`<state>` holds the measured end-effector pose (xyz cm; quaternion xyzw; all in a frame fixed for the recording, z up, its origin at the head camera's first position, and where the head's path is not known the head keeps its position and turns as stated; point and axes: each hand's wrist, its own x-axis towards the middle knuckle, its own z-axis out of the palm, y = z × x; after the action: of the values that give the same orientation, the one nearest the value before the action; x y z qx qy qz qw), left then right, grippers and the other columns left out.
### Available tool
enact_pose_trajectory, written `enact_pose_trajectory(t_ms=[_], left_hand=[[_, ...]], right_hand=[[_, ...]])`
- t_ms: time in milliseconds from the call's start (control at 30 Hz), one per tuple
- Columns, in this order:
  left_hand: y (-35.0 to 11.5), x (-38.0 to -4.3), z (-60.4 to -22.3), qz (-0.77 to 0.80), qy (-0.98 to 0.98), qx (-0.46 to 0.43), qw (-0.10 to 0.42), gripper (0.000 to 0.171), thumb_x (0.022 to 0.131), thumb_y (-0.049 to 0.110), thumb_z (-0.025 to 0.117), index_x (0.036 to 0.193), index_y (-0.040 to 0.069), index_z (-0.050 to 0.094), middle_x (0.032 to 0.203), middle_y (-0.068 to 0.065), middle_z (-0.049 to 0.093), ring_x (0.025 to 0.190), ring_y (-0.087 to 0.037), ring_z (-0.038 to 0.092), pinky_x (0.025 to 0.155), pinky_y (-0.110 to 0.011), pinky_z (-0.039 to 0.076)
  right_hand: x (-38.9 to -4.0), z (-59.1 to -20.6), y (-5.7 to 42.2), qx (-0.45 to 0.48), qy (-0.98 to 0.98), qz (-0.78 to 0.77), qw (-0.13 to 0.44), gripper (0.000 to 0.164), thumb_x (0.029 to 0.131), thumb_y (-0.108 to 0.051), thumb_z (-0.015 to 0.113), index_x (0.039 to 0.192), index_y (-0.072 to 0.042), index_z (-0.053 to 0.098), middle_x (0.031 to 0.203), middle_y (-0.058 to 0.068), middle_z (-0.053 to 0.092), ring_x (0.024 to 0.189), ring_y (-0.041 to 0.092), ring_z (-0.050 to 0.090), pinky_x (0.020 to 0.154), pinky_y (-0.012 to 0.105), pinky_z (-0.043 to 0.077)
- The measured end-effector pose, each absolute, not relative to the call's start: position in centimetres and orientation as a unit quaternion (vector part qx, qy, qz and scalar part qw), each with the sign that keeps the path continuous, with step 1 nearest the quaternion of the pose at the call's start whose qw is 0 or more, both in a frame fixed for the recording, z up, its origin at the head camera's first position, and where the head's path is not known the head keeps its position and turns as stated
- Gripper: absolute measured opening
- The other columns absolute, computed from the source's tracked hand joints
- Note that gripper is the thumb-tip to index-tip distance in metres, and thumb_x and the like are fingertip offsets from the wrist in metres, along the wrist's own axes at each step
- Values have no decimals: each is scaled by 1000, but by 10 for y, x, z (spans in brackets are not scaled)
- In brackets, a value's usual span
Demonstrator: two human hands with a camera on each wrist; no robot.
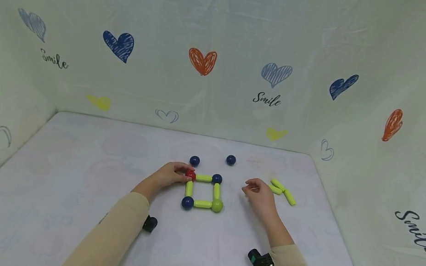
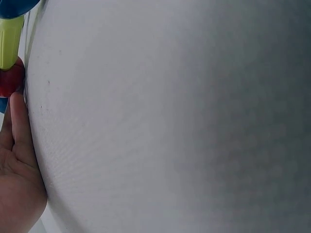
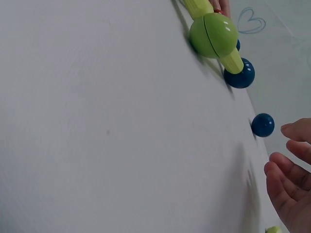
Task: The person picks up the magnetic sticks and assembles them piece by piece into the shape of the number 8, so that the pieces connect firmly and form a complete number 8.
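A square of yellow-green rods and balls lies on the table. Its corners are a red ball (image 1: 191, 175), a blue ball (image 1: 217, 179), another blue ball (image 1: 187, 203) and a green ball (image 1: 217, 206). My left hand (image 1: 167, 175) pinches the red corner ball at the square's far left. In the left wrist view, fingertips touch that red ball (image 2: 11, 80) below a rod (image 2: 9, 43). Right of the square, my right hand (image 1: 263, 197) hovers with loosely bent fingers and nothing in them. In the right wrist view, the green ball (image 3: 214, 35) is nearest the camera.
Beyond the square lie two loose blue balls, one (image 1: 194, 161) near my left fingertips and one (image 1: 231, 160) farther right. Several loose yellow-green rods (image 1: 289, 197) lie just past my right hand. A cloth printed with hearts (image 1: 201, 61) hangs around the table (image 1: 78, 167).
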<state>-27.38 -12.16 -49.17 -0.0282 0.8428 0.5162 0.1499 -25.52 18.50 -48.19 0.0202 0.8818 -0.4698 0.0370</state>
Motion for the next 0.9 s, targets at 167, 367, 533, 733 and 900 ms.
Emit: enact_pose_trajectory(t_ms=[167,367,533,733,900], left_hand=[[-121,-274,-492,514,844,-32,149,36,87,14,74,122,19,69,129,-7,58,108,-26,50,98,-43,42],[-120,-274,-492,515,842,-39,154,36,87,14,74,122,19,69,131,-8,57,113,-28,49,102,-45,41],[-120,-273,-492,514,844,-39,151,37,87,13,73,123,19,68,132,-8,57,114,-28,49,102,-46,40],[-120,-273,-494,512,845,-39,150,37,87,14,74,123,18,68,130,-8,58,111,-27,51,100,-45,42],[-120,-275,-495,517,842,-37,148,36,86,13,75,122,17,69,127,-7,60,107,-26,51,97,-42,43]], right_hand=[[-257,-481,203,14,900,-436,10,28,90,-15,69,113,-2,65,100,10,65,91,24,61,72,32,50],[-259,-476,221,16,914,-405,-26,28,89,-13,69,113,0,65,108,15,62,99,30,56,83,40,47],[-259,-471,232,20,920,-390,-47,28,88,-12,69,111,3,65,109,19,61,100,34,54,87,46,44],[-262,-476,245,34,919,-390,-44,28,88,-11,69,112,4,64,113,21,60,102,35,54,88,45,44],[-266,-479,251,38,918,-393,-42,29,87,-10,71,111,5,64,111,22,60,100,34,55,84,44,46]])
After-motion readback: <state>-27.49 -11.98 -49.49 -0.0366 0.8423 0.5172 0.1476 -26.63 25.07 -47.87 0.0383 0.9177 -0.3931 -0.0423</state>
